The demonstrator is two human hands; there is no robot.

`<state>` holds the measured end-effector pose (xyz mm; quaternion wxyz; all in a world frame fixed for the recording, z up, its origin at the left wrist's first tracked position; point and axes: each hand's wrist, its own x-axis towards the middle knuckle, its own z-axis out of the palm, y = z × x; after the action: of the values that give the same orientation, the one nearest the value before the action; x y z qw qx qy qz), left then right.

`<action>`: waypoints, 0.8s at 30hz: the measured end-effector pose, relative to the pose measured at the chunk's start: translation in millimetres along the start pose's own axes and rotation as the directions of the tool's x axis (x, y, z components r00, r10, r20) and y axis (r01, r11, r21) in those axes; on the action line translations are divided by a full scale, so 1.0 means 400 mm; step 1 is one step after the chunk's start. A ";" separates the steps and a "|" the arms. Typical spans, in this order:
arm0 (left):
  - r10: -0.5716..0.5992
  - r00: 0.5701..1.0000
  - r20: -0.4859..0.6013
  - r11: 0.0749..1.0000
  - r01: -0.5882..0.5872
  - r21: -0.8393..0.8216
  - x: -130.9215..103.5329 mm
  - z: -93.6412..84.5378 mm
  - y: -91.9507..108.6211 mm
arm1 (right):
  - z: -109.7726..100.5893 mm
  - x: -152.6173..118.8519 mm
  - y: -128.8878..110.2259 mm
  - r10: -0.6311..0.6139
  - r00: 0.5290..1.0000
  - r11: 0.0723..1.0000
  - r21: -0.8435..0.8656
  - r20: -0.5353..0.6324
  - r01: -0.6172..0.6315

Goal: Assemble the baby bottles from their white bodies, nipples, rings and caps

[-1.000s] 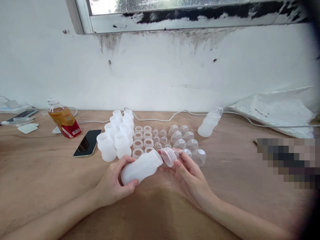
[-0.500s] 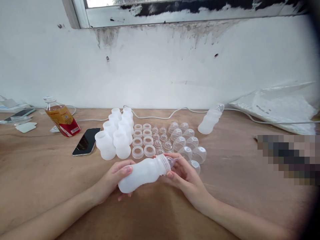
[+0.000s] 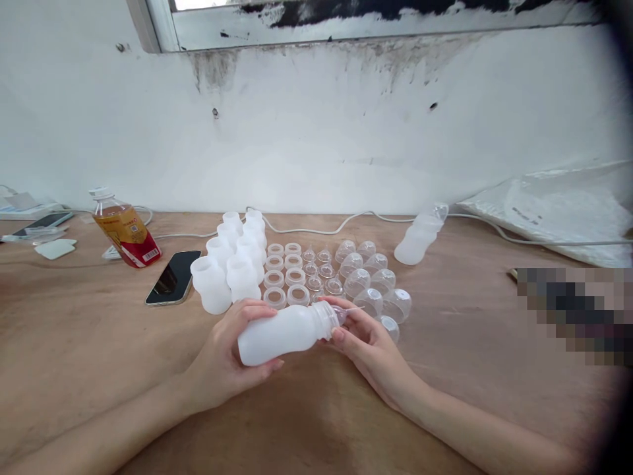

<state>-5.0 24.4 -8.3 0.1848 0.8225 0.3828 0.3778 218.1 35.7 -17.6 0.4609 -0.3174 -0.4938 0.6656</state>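
Milky bottle [image 3: 279, 336]: poss. crooked collar

Bottle lay nearly horizontal over the table [image 3: 123, 349], held up centrally, well short of the back edge. L hand [image 3: 220, 359] was half-closed round its base end, fingers above, thumb below. R hand [image 3: 380, 356] was mostly curled, thumb + fingertips pinching the collar [image 3: 329, 321] at the mouth, clear teat [image 3: 340, 316] pointing R. Couldn't tell if threads were engaged.

Main risk, est.: cross-threading, b/c collar and neck could've met at an angle. Teat could've creased if fingers pressed it. Smooth base might've slipped or spun w/ a loose L grip. R knuckles were near the clear domes [image 3: 397, 307]; a wide wrist turn could've knocked those out of their rows.
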 end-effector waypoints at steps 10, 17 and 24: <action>0.078 0.996 -0.052 0.997 -0.076 0.033 -0.007 0.013 -0.003 | 0.001 0.002 0.004 0.030 0.999 0.999 0.014 -0.014 -0.030; 0.247 0.968 -0.049 0.966 -0.241 0.091 -0.006 0.008 -0.019 | 0.000 0.001 0.005 0.028 1.000 1.000 0.006 -0.004 -0.028; -0.163 0.985 0.059 0.984 0.167 -0.066 0.015 -0.022 0.017 | 0.007 -0.003 -0.008 -0.006 1.000 0.999 -0.045 0.005 0.006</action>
<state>-6.0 25.0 4.3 0.2547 0.7906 0.4311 0.3525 217.0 33.9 -13.9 0.4542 -0.3247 -0.5109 0.6536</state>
